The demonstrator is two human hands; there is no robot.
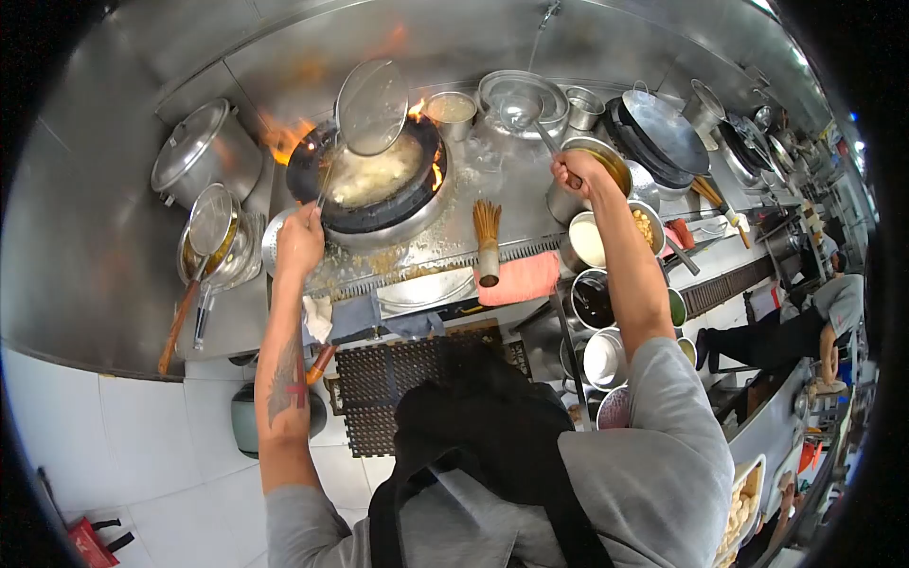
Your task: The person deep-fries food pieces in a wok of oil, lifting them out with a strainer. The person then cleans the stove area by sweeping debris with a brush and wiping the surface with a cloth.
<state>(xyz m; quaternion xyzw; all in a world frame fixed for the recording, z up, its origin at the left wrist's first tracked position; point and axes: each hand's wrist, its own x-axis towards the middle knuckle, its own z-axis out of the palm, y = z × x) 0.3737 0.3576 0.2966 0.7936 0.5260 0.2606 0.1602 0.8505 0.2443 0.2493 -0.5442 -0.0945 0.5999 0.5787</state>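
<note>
My left hand is closed round the thin handle of a wire-mesh strainer. The strainer is raised over the far side of a black wok, where pale food bubbles and flames lick round the rim. A ladle is in my right hand, fingers wrapped round its handle. Its bowl hangs over a round metal basin at the back of the stove. Just below my right hand stands a metal pot of amber liquid.
A bamboo brush and a pink cloth lie by the stove's front edge. A lidded pot stands left, a second wok right. Several containers, including a white-filled one, flank my right arm. A co-worker stands far right.
</note>
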